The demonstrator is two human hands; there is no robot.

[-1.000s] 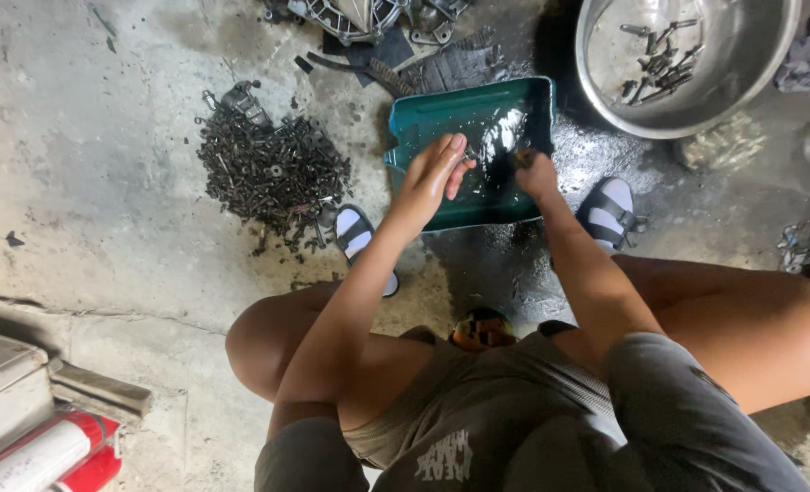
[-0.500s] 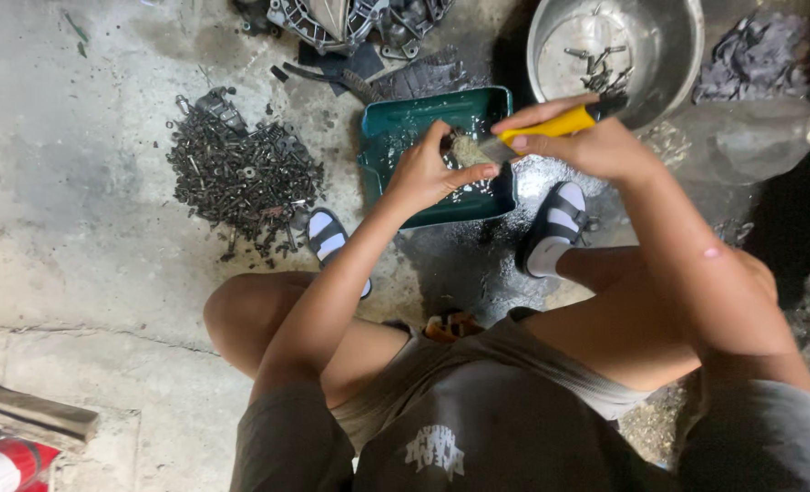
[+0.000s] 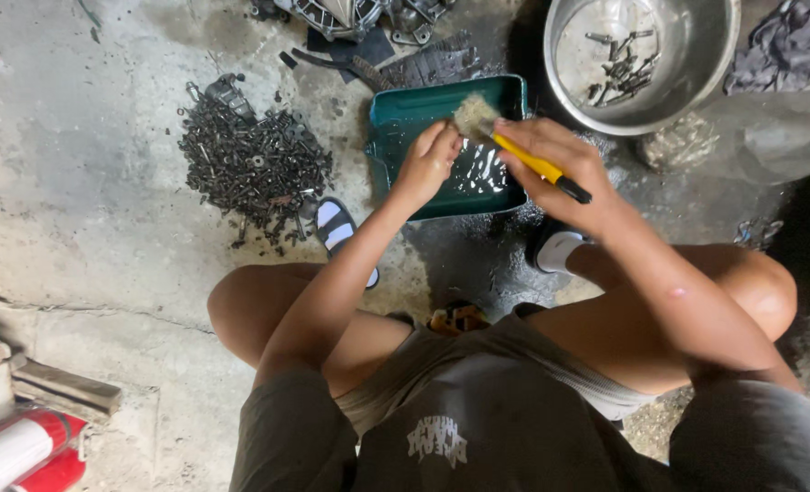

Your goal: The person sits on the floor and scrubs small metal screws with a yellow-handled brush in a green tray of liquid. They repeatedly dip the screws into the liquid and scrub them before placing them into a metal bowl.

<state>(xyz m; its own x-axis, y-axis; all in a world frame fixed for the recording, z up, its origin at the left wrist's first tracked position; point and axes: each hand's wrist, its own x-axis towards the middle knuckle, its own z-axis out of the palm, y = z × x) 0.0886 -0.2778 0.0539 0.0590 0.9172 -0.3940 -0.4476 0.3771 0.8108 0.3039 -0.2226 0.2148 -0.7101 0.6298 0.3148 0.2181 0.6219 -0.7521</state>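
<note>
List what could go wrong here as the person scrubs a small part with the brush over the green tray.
1. The left hand pinches something small right against the bristles of the yellow-handled brush held by the right hand; it could slip into the dark liquid in the green tray.
2. Brushing may flick liquid onto the already wet floor near the sandals.
3. The pile of bolts lies close to the left foot and could be scattered.

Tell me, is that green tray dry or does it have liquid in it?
It holds liquid. The green tray has a dark, glossy pool with bright reflections beneath the left hand and the brush held by the right hand.
</note>
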